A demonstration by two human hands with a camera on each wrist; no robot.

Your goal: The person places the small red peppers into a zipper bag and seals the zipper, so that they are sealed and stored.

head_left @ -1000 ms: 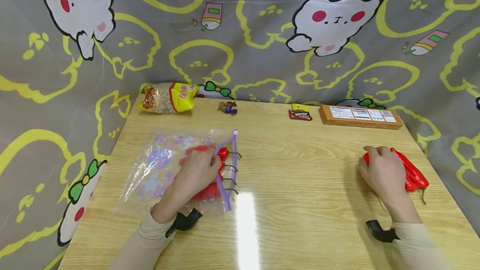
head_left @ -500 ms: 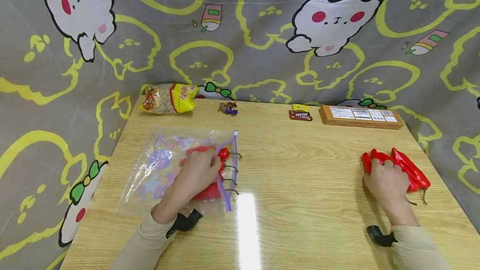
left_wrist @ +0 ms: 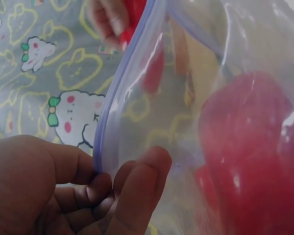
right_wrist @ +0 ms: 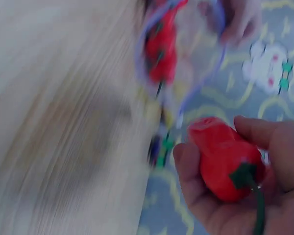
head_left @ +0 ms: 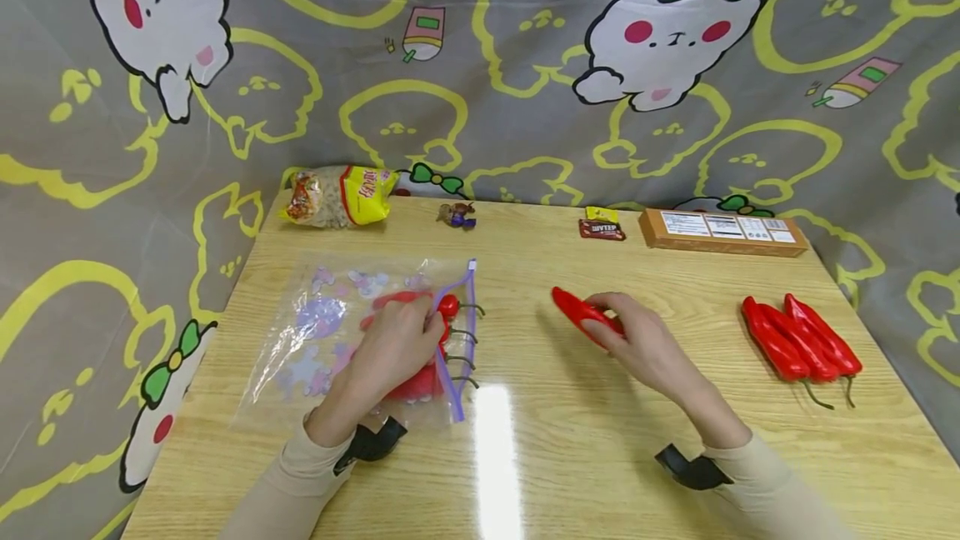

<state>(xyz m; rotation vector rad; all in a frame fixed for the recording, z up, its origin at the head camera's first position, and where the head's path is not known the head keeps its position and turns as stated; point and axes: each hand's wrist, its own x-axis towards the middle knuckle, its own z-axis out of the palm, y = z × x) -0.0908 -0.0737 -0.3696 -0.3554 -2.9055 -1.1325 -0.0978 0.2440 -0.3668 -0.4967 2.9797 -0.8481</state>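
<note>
In the head view a clear zip bag (head_left: 300,323) with a purple zip edge lies at the left, several red peppers (head_left: 448,306) inside with green stems toward its mouth. My left hand (head_left: 397,348) pinches the upper layer near the zip; the left wrist view shows thumb and fingers on the purple rim (left_wrist: 105,127), lifting the mouth apart. Mid-table, my right hand (head_left: 637,340) grips one red pepper (head_left: 581,315), its tip pointing toward the bag. The right wrist view shows this pepper (right_wrist: 228,166) in the curled fingers, its green stem toward the wrist.
Several red peppers (head_left: 802,340) lie side by side at the right. Along the back stand a yellow snack bag (head_left: 337,197), small wrapped candies (head_left: 457,215), a red-brown candy bar (head_left: 602,230) and a long orange-brown box (head_left: 723,233). A patterned cloth (head_left: 510,65) hangs behind.
My right hand has picked one pepper off the right-hand group and carried it left to mid-table. The left hand and the zip bag stay in place.
</note>
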